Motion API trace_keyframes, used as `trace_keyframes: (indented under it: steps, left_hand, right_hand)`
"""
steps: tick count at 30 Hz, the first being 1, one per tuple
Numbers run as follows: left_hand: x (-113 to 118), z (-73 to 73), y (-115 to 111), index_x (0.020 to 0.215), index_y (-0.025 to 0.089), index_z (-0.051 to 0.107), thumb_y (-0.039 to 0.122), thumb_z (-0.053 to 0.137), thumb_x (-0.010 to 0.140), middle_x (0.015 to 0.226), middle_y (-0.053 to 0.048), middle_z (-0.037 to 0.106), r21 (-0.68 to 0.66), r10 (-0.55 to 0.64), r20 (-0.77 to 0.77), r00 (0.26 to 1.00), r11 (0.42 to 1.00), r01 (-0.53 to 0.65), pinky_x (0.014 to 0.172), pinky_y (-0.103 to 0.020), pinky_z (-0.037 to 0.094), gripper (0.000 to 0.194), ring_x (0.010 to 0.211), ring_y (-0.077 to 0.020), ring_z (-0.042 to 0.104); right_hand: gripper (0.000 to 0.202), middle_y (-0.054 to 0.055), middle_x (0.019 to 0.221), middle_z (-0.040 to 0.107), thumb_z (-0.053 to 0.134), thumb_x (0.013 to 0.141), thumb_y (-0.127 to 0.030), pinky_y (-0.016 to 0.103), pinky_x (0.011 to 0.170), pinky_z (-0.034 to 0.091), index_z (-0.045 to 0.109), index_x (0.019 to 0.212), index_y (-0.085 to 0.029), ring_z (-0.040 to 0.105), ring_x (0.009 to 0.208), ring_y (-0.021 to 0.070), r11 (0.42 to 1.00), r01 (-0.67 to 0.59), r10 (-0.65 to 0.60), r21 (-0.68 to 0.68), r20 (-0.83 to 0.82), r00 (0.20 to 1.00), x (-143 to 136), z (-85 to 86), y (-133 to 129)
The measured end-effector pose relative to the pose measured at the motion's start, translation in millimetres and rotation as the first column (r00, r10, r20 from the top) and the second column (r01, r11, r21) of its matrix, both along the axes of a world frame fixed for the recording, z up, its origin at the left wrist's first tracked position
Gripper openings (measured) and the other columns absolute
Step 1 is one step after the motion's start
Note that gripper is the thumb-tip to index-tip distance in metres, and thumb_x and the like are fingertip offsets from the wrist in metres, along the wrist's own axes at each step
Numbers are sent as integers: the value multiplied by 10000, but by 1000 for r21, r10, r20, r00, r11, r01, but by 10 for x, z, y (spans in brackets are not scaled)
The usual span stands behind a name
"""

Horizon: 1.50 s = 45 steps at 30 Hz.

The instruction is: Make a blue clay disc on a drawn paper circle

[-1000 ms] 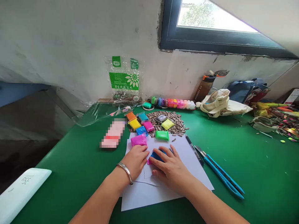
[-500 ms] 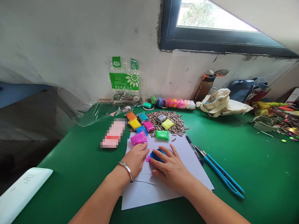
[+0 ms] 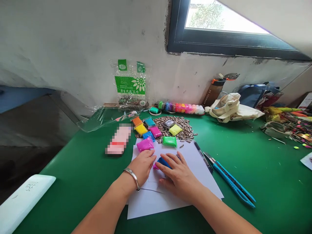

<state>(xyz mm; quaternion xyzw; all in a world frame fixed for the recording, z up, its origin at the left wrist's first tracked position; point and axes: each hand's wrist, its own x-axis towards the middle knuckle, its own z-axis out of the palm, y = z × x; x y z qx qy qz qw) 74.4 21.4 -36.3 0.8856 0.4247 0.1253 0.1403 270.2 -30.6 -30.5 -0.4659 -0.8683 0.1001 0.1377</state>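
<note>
White paper sheets lie stacked in front of me, with part of a drawn line showing. A blue lump of what looks like modelling clay sits on the top sheet, partly covered by my right hand, whose fingers are spread over it. Beside it shows a small magenta piece of clay. My left hand rests flat on the sheet's left side, fingers stretched out, close to the magenta bit. Just beyond its fingertips is a wrapped purple-pink clay packet; a green packet lies to the right.
Sunflower seeds are heaped behind the paper, with several colored packets on and around them. A pen and blue-handled tweezers lie to the right. A white device is at front left; a bottle and cloth bag stand behind.
My right hand's fingers have shifted slightly over the blue clay, covering a bit more of it. A pale scrap has come into view at the right edge. My left hand stays put.
</note>
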Motion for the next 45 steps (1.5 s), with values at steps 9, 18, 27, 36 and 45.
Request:
trace_keyframes:
  steps: [9, 18, 27, 36, 45]
  left_hand:
    - [9, 15, -15, 1152, 148, 623, 119, 415, 885, 1281, -118, 558, 3, 1, -52, 999, 1000, -1, 1009, -414, 416, 339, 1195, -256, 481]
    - [9, -1, 2, 1170, 138, 611, 130, 409, 901, 1299, -127, 543, 10, -10, -76, 997, 1000, 10, 1017, -425, 407, 336, 1209, -261, 469]
    - [-7, -5, -12, 1166, 120, 613, 96, 440, 877, 1280, -143, 555, 19, -22, -49, 999, 1000, 23, 1001, -431, 425, 339, 1195, -275, 484]
    - [-21, -43, 6, 1162, 115, 615, 90, 471, 859, 1271, -145, 562, 52, -35, -55, 998, 998, 38, 984, -436, 443, 336, 1174, -283, 500]
    - [-21, -38, 4, 1147, 161, 623, 102, 454, 856, 1268, -126, 569, 39, -22, -11, 1000, 999, 22, 982, -438, 446, 342, 1173, -268, 507]
  right_hand:
    - [471, 68, 1440, 377, 394, 898, -523, 643, 1036, 130, 427, 1336, -353, 334, 1281, 325, 1000, 17, -17, -17, 12, 1000, -19, -17, -4]
    - [420, 55, 1434, 386, 388, 901, -529, 635, 1048, 87, 514, 1260, -350, 306, 1303, 324, 1000, -4, 4, -4, 39, 999, -5, 23, -4]
    - [395, 13, 1421, 407, 385, 904, -526, 643, 1049, 79, 507, 1256, -395, 317, 1297, 309, 1000, -32, 31, 3, 40, 999, 48, 26, -19]
    - [401, 45, 1429, 394, 472, 877, -490, 637, 1029, 190, 518, 1260, -382, 332, 1292, 319, 999, 29, -29, 21, -6, 1000, 138, 23, 36]
    - [374, 98, 1335, 501, 484, 882, -419, 517, 1016, 330, 583, 1209, -264, 437, 1224, 274, 992, 122, -129, -42, -372, 919, 306, -48, 161]
